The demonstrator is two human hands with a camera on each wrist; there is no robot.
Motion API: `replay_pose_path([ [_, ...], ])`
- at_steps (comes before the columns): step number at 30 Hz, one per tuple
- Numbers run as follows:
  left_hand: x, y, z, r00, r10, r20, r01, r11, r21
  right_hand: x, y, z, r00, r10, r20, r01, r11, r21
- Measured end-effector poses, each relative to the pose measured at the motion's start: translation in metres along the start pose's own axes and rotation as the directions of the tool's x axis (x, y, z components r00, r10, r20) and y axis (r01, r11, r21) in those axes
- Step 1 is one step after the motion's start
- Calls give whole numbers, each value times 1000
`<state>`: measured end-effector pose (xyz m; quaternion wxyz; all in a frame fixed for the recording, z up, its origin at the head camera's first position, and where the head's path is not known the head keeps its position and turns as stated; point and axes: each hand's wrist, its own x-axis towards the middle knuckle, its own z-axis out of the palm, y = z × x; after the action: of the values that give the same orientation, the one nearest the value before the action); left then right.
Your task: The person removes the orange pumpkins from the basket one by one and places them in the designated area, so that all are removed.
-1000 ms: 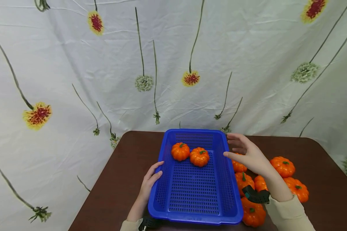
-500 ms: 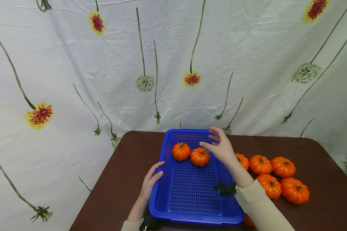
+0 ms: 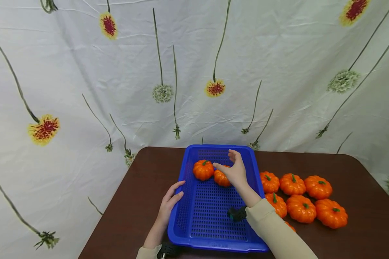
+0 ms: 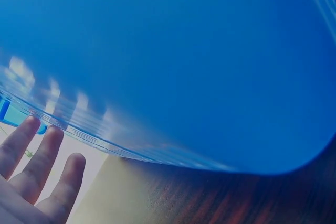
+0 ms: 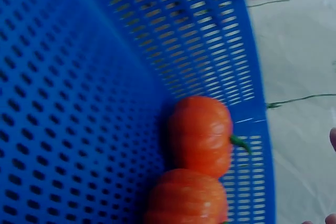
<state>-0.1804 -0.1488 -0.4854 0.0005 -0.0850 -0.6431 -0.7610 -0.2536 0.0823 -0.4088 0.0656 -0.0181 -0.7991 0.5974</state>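
Note:
A blue plastic basket [image 3: 218,244] with a slotted floor lies on the dark table. Two small orange toy pumpkins sit side by side at its far end, the left pumpkin [image 3: 203,170] fully visible and the right pumpkin [image 3: 221,178] partly covered by my right hand [image 3: 236,172]. That hand hovers over the basket, thumb and fingers spread apart, holding nothing. My left hand [image 3: 168,203] rests against the basket's left rim, fingers loosely extended; the left wrist view shows the fingers [image 4: 44,156] along the outer wall. In the right wrist view both pumpkins [image 5: 199,137] lean near the perforated wall.
To the right of the basket, several more orange pumpkins [image 3: 301,208] stand in rows on the brown table [image 3: 129,201]. My right sleeve [image 3: 275,226] hides part of the nearest one. Behind the table hangs a pale flowered cloth [image 3: 194,72].
My right hand has moved left from beside the basket's right rim to above the right pumpkin inside, then slightly lower. The left hand and both pumpkins in the basket stay put.

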Motion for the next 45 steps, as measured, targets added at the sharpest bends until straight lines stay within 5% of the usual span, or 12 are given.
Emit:
replay_pose_path([
  [9,1,1,1,1000,6,-15,-6,1000,11,-1,17,13,995,14,-99,-20,998,-59],
  [19,1,0,1,1000,9,-16,-9,1000,22,-2,34,22,972,105,-209,-131,985,-115],
  [30,1,-1,1,1000,10,-16,-10,1000,18,-1,45,25,957,191,-221,-201,979,-27],
  [45,0,-1,2,1000,7,-22,-7,1000,14,1,53,28,947,244,-211,-259,965,-47],
])
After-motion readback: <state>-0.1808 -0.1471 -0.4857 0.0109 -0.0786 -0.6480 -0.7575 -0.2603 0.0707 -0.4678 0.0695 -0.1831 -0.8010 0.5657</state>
